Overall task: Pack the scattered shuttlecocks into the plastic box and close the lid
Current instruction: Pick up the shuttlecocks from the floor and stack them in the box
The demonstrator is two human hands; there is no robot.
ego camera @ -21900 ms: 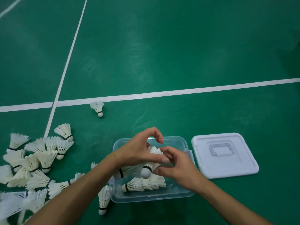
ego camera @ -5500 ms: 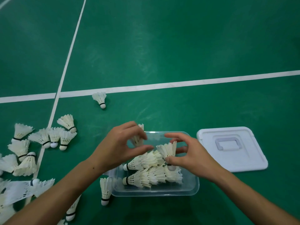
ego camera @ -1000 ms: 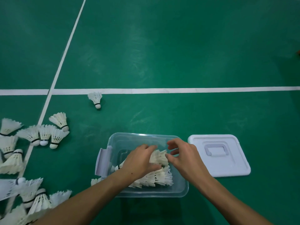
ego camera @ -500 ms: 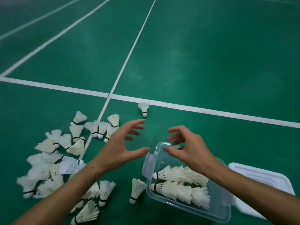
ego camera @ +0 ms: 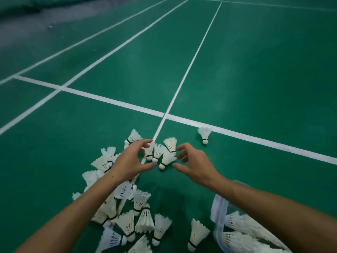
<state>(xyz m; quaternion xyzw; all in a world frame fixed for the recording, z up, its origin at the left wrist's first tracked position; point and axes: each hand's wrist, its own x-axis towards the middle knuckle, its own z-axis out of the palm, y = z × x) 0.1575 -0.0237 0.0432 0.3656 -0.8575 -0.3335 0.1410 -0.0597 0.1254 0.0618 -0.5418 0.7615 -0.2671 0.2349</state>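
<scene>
Several white feather shuttlecocks lie scattered on the green court floor. A small cluster of shuttlecocks (ego camera: 162, 152) sits between my two hands. My left hand (ego camera: 134, 161) hovers on the cluster's left with spread, curved fingers and holds nothing. My right hand (ego camera: 194, 164) hovers on its right, fingers also spread and empty. The clear plastic box (ego camera: 221, 216) is at the lower right, partly under my right forearm, with shuttlecocks (ego camera: 244, 232) lying in rows inside. The lid is out of view.
One lone shuttlecock (ego camera: 205, 134) stands by the white court line (ego camera: 255, 139) to the right. A larger pile of shuttlecocks (ego camera: 135, 221) lies near the bottom under and beside my left forearm. Green floor stretches beyond.
My view has swung left and up, away from the box. Both hands have left the box and reached forward to either side of the small cluster of shuttlecocks.
</scene>
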